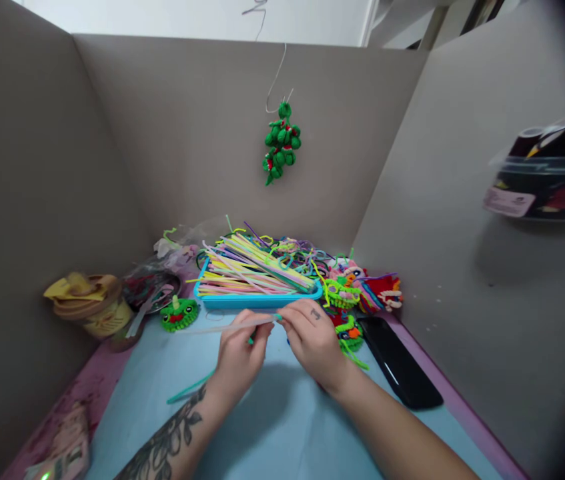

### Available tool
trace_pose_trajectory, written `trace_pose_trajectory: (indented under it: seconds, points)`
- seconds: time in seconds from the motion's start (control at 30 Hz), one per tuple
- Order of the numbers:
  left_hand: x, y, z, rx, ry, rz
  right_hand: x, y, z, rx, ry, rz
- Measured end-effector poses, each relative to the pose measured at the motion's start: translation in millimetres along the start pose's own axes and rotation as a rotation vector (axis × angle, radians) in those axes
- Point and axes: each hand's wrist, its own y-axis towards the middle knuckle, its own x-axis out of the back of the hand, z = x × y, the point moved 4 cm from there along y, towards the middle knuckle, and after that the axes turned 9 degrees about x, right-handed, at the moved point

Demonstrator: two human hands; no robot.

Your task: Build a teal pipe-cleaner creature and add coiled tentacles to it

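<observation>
My left hand (245,343) and my right hand (312,340) are close together above the blue work surface, fingertips nearly touching. A pale pinkish pipe cleaner (212,328) runs out to the left from between the fingers of my left hand. Small bits of teal show at the fingers of both hands. A teal pipe cleaner (189,389) sticks out beside my left wrist; whether it joins the teal bits is hidden. My right hand's fingers are pinched at the teal end, and its palm side is out of sight. Just behind is a blue tray (257,302) of pipe cleaners.
Fuzzy green figures (179,313) and colourful ones (379,293) flank the tray. A black phone (402,363) lies at right, a bucket-like container (95,307) stands at left. Grey partitions (202,133) enclose three sides. Green ornaments (282,143) hang at the back, a pouch (545,180) at right.
</observation>
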Motion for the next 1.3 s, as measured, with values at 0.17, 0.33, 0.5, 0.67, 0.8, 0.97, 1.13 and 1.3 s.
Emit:
trace_pose_trajectory:
  seconds: [0.17, 0.33, 0.5, 0.67, 0.8, 0.97, 1.13, 1.3]
  points:
    - [-11.3, -2, 1, 0.366, -0.238, 0.004, 4, -1, 0, 0.085, -0.141, -0.042]
    - [-14.6, -6, 5, 0.585, -0.414, -0.027, 8, -1, 4, 0.146, -0.202, -0.054]
    - [-14.9, -5, 3, 0.565, -0.445, -0.01, 4, -5, 6, 0.221, -0.275, -0.054]
    - [-12.7, -4, 2, 0.502, -0.356, -0.048, -2, -8, 7, 0.241, -0.273, -0.071]
    - [-5.5, 0, 3, 0.377, -0.295, -0.082, -5, -4, 2, 0.117, -0.133, -0.061]
    - [6.0, 6, -3, 0.011, -0.089, -0.015, -7, 2, -4, -0.093, 0.244, 0.023]
    - [8.7, 5, -7, -0.141, -0.046, 0.039, -4, 4, -2, -0.087, 0.344, -0.018]
    - [9.3, 4, -1, -0.033, -0.053, -0.046, 1, 3, 0, -0.078, 0.304, -0.067]
